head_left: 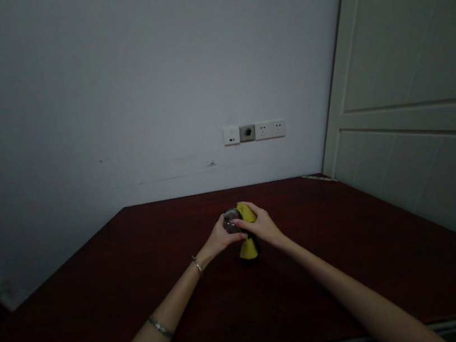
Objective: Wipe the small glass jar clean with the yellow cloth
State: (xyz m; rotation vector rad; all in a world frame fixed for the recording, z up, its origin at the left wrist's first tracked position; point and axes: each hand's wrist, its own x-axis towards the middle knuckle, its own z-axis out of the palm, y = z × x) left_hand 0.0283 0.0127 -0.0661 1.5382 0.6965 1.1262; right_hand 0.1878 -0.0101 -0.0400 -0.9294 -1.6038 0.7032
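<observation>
Over the middle of a dark red table [144, 296], both my hands meet around a small clear glass [230, 220]. My left hand [220, 237] wraps its fingers around the glass from the left. My right hand [261, 226] is closed on a yellow cloth [249, 247], pressing it against the glass; the cloth's lower end hangs down towards the tabletop. Two thin bracelets sit on my left forearm. Most of the glass is hidden by my fingers and the cloth.
A pale wall rises behind the table with a row of sockets [254, 132]. A white panelled door [415, 111] stands at the right, close to the table's right edge. A thin flat strip [318, 177] lies at the table's far right corner.
</observation>
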